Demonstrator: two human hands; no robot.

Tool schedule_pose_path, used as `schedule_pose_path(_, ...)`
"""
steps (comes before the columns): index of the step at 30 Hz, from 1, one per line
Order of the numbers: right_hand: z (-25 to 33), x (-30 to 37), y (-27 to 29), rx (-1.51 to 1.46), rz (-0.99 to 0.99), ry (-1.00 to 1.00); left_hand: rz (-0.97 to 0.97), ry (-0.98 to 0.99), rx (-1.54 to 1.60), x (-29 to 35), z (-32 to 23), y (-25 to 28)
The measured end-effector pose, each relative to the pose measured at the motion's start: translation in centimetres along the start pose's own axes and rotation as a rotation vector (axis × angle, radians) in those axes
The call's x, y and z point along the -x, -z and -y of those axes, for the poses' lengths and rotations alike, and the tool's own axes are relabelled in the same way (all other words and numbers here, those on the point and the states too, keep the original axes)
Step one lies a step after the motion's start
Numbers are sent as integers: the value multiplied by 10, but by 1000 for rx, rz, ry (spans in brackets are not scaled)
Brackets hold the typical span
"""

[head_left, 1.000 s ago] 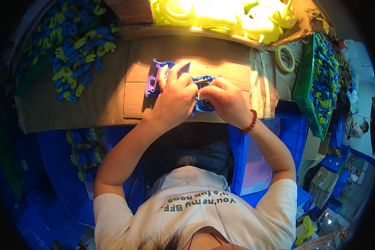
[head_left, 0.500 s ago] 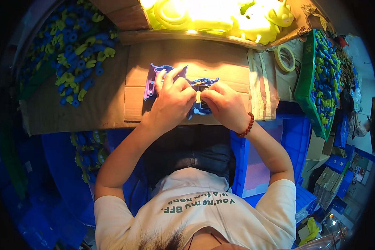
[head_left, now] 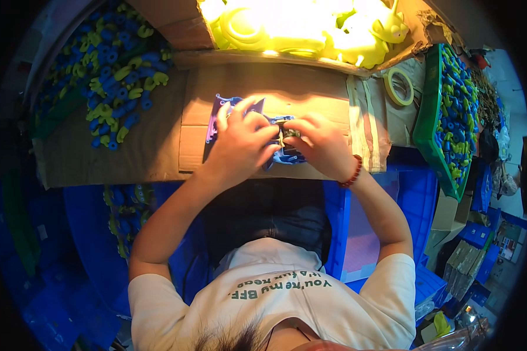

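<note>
Two hands are working on a blue plastic shell

A big cardboard carton (head_left: 290,60) full of bright yellow-green toys is sitting behind the flat brown sheet (head_left: 328,96). A heap of blue and green bits (head_left: 114,102) is lying to the left of the sheet. A green tray (head_left: 430,140) is leaning to the right of it, and more blue and green bits are filling it up.

The left hand (head_left: 237,143) is reaching over the middle of the sheet. Its fingers are spreading wide over a blue and purple part (head_left: 212,130), which is lying on the sheet's left side. I cannot tell how tightly they are holding it. The right hand (head_left: 322,143) is bending over the sheet's right side. Its thumb and first finger are making a narrow gap at the blue shell (head_left: 290,158); I cannot tell if they are pinching anything.

The shell is resting near the sheet's middle, between both hands. A roll of tape (head_left: 410,91) is lying past the sheet's right edge. A red bead bracelet (head_left: 356,171) is circling the right wrist, by the sheet's near right corner.
</note>
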State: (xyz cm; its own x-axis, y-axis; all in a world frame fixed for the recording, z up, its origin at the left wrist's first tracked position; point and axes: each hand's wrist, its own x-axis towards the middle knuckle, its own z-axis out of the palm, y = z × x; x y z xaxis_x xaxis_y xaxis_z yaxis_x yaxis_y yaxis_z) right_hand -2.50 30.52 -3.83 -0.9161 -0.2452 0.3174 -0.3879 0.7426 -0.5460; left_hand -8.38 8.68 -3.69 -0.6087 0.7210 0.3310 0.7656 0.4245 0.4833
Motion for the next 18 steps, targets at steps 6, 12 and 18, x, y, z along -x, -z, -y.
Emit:
schedule_pose_path(6, 1, 4, 25, 95, 309, 21, 236, 107, -261, 24, 37, 55)
schedule_pose_path(12, 3, 8, 27, 22, 263, 0, 244, -3, -112, -5, 41, 54)
schedule_pose_path(18, -10, 38, 42, 65, 249, -44, 319, -127, -9, -26, 59, 23)
